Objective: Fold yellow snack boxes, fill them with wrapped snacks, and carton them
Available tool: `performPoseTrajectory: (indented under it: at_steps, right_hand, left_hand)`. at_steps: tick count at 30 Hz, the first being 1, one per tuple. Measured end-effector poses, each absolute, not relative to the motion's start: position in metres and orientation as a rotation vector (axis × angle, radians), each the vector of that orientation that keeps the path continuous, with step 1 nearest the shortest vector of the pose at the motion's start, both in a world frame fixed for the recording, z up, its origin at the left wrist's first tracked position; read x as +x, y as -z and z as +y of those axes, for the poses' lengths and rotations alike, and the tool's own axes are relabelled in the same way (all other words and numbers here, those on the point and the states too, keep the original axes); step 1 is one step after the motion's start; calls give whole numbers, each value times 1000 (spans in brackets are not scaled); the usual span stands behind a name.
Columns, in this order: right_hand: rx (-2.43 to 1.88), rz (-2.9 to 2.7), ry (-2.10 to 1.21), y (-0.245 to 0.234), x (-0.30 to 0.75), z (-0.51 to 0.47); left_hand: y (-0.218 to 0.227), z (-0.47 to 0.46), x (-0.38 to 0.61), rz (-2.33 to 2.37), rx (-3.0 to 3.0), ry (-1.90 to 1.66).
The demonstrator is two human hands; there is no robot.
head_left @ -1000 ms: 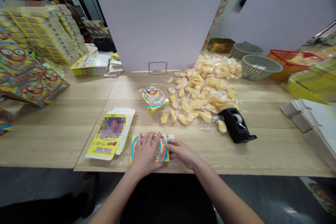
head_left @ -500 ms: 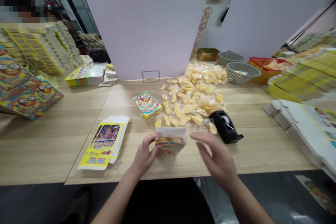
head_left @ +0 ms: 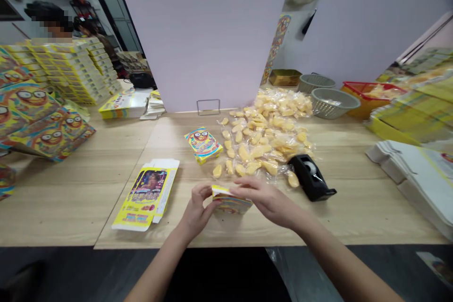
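A small colourful carton [head_left: 231, 202] stands upright near the table's front edge. My left hand [head_left: 197, 212] grips its left side with curled fingers. My right hand [head_left: 266, 199] lies over its top right, fingers pressing the white top flap down. A flat, unfolded yellow carton [head_left: 147, 192] lies to the left. A closed carton with a cartoon face [head_left: 203, 143] sits behind. A heap of yellow sweets in clear wrappers [head_left: 266, 134] spreads just beyond my hands.
A black tape dispenser [head_left: 310, 177] stands right of my hands. Grey baskets [head_left: 329, 102] and a red basket [head_left: 375, 96] sit at the back right. Stacks of flat cartons lie at the right edge [head_left: 414, 170] and far left [head_left: 38, 118]. A white partition [head_left: 208, 33] stands behind.
The carton lay flat under both hands, then was stood upright with its top flap up. My right hand has come back from the right onto the flap, pressing it down.
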State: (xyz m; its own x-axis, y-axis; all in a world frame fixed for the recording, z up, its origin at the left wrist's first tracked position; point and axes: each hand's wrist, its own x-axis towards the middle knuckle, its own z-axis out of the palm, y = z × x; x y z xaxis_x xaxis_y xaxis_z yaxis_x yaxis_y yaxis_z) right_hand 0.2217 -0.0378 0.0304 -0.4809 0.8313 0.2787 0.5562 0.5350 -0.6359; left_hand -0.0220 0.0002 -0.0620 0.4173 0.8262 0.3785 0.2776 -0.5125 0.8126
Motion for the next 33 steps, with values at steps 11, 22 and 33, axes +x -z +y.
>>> performPoseTrajectory:
  at_steps: [11, 22, 33]
  right_hand:
    - [-1327, -2290, -442, -31, 197, -35]
    - [-1257, -2523, -219, -48, 198, -29]
    - [-1005, -2073, 40, 20, 214, -45]
  left_hand:
    - [68, 2, -20, 879, 1858, -1101]
    - [49, 1, -23, 708, 2091, -1097]
    - [46, 3, -15, 645, 2371, -1264]
